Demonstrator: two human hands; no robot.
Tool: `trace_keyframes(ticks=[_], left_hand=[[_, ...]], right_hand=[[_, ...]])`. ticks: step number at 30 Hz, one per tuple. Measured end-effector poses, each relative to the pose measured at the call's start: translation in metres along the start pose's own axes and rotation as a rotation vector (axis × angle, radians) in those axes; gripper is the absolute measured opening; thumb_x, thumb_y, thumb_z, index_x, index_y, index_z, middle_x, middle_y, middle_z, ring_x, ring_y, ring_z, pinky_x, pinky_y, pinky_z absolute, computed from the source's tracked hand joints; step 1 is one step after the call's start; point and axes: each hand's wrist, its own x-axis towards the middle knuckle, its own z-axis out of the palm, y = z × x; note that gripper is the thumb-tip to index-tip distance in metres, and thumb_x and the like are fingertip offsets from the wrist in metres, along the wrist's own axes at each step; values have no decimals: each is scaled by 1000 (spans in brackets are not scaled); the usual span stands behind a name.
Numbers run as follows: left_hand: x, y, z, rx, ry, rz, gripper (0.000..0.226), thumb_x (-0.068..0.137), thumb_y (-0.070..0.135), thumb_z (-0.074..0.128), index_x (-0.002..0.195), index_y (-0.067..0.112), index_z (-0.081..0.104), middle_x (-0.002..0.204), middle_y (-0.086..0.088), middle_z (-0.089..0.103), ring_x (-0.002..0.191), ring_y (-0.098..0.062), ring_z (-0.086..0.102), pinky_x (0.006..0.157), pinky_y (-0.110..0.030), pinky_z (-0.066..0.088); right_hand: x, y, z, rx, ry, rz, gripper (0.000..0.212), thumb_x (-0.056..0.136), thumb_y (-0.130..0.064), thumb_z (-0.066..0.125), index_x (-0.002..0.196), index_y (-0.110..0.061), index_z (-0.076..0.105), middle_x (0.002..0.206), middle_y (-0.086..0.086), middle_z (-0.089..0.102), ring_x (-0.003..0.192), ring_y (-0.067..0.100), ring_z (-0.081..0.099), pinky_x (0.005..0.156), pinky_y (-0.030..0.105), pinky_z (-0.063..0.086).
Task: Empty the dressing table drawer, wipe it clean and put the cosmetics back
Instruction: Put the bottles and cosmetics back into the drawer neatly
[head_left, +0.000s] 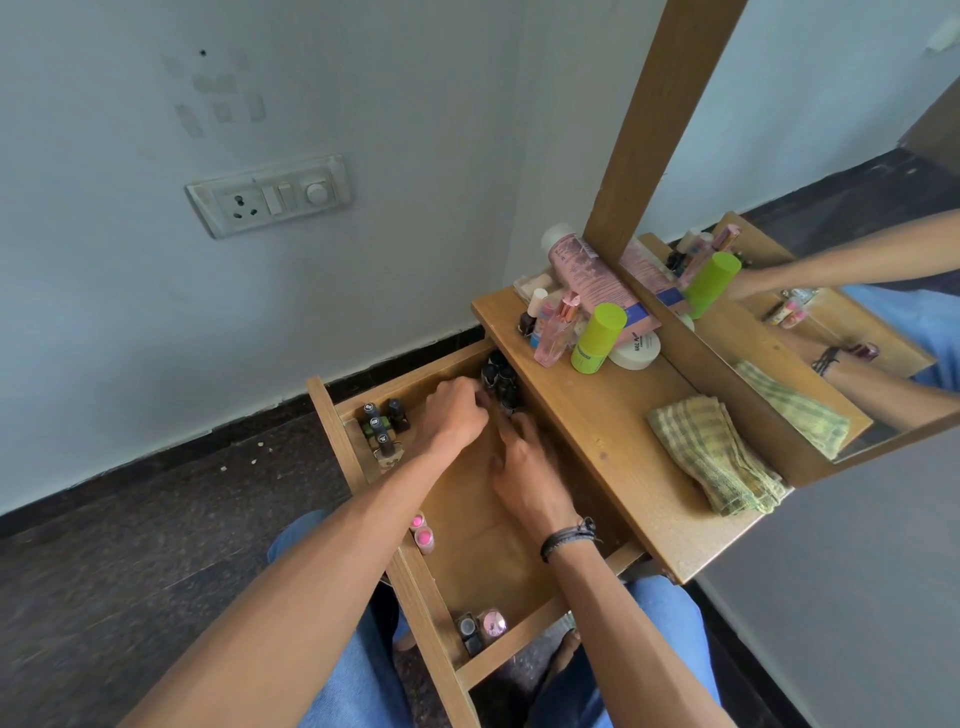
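The wooden table (623, 415) carries a folded checked cloth (711, 452) and a cluster of cosmetics around a green bottle (597, 338). Below it the drawer (488, 540) stands pulled out. Both hands are inside it. The left hand (454, 415) curls against the dark nail polish bottles (501, 384) at the back. The right hand (524, 467) is just beside it, blurred. I cannot tell whether either hand grips anything. Two pink lipsticks (423, 535) lie along the drawer's left wall.
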Motion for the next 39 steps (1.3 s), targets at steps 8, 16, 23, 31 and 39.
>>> trace_keyframes(ticks=[8, 16, 23, 31, 39], left_hand=[[2, 2, 2, -72, -119, 62, 35, 95, 3, 54, 112, 25, 75, 121, 1, 71, 111, -22, 66, 92, -36, 54], [1, 2, 4, -64, -197, 114, 49, 83, -4, 50, 84, 39, 72, 121, 7, 71, 114, -20, 64, 93, -39, 55], [1, 0, 6, -53, -192, 150, 51, 83, -4, 52, 76, 44, 69, 125, 5, 70, 122, -21, 61, 100, -47, 52], [-5, 1, 1, -58, -229, 193, 46, 84, -9, 52, 88, 30, 75, 115, 6, 72, 122, -15, 59, 108, -44, 46], [-42, -21, -46, 58, -26, 218, 25, 98, 11, 56, 109, 26, 73, 123, 7, 68, 45, 3, 56, 43, -12, 42]], right_hand=[[3, -1, 4, -53, 48, 55, 66, 98, -10, 56, 157, -24, 30, 149, 8, 35, 134, 36, 46, 110, 47, 45], [-23, 9, -2, 10, 8, 119, 43, 100, -22, 55, 143, -14, 49, 156, 6, 31, 117, 28, 61, 98, 36, 47], [-62, 10, -23, -18, 116, 53, 44, 100, -40, 59, 139, -21, 59, 140, -4, 54, 94, 14, 69, 82, 31, 60], [-38, 0, -94, 445, 753, 92, 21, 89, -17, 74, 105, -23, 61, 102, -6, 65, 79, 1, 64, 71, 31, 56], [22, 22, -107, 447, 562, 185, 53, 86, -40, 76, 132, -22, 56, 122, 0, 56, 88, -2, 58, 87, 36, 51]])
